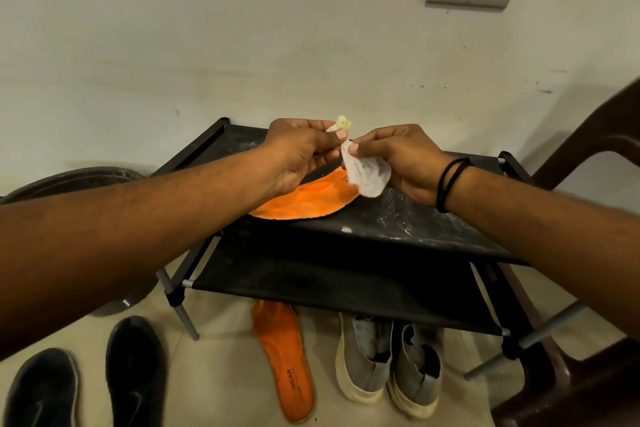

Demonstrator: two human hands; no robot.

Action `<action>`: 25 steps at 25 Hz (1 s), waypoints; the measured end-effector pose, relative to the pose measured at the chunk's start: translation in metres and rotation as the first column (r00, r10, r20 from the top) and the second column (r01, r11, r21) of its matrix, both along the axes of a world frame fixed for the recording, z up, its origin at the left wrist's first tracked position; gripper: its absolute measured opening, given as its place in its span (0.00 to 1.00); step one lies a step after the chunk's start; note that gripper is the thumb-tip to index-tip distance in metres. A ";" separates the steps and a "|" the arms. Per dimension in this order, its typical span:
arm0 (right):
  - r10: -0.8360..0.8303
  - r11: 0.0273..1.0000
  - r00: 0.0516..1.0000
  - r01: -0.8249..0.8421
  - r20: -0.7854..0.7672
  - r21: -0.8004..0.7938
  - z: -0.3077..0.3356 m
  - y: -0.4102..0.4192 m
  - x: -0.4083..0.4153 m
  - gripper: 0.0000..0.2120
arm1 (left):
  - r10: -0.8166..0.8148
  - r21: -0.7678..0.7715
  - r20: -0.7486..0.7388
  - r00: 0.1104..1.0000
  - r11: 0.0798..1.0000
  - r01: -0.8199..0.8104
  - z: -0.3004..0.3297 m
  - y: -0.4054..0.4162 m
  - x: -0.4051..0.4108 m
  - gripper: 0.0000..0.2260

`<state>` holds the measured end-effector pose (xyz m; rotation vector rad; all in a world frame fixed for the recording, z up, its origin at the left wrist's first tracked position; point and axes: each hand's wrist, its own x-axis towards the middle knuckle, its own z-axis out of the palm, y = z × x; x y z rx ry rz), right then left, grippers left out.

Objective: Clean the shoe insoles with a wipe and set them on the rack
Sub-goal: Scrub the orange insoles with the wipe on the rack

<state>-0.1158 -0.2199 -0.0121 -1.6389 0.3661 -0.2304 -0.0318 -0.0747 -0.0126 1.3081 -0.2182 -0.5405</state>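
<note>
both hands — left hand, right hand — pinch the white wipe above one orange insole on the rack, second insole at 6 o'clock on the floor — advise unfolding fully before wiping.

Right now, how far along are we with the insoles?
One orange insole already lies on the rack's top shelf, so it looks placed. In hand: both hands, left hand and right hand, pinch the white wipe above the shelf, seemingly unfolding or rearranging it. Left: the second orange insole lies on the floor beside the grey shoes, not yet racked.
</note>
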 end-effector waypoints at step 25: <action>-0.118 0.980 0.992 0.122 0.035 -0.156 -0.010 0.002 0.006 0.09 | -0.035 0.178 0.174 0.984 0.984 0.003 -0.011 0.002 0.006 0.20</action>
